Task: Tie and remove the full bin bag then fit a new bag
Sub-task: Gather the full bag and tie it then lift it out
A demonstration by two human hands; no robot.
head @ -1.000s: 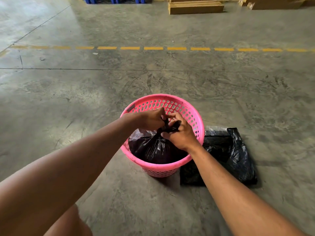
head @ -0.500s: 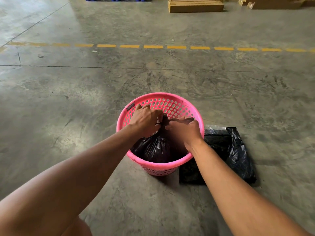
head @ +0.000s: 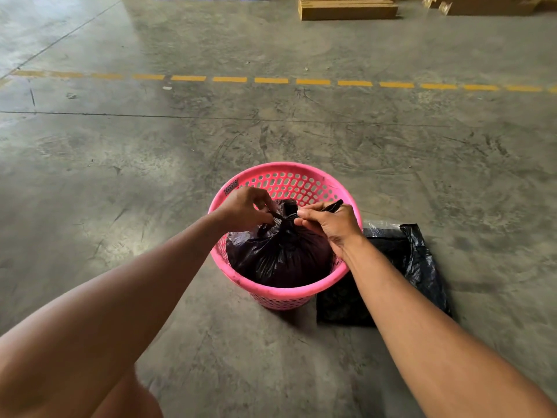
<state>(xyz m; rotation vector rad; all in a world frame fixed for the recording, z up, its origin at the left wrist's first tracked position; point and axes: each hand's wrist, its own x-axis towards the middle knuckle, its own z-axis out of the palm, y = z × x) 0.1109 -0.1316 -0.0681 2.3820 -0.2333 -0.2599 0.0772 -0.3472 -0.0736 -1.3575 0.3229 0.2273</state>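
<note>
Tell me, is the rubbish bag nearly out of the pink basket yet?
Not yet. Done: the full black bag's top is gathered into a neck. In hand: the left hand and right hand pinch the bag's ends at that neck, tying the knot. Left: lift the bag out of the pink basket, then fit the folded new bag lying on the floor beside it.

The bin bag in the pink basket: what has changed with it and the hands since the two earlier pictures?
Half a second ago both hands pressed down on the gathered top. Now the left hand and right hand have moved apart, each pulling an end of the bin bag sideways, so the neck is drawn tight. The pink basket and the flat spare bag on the floor have not moved.
</note>
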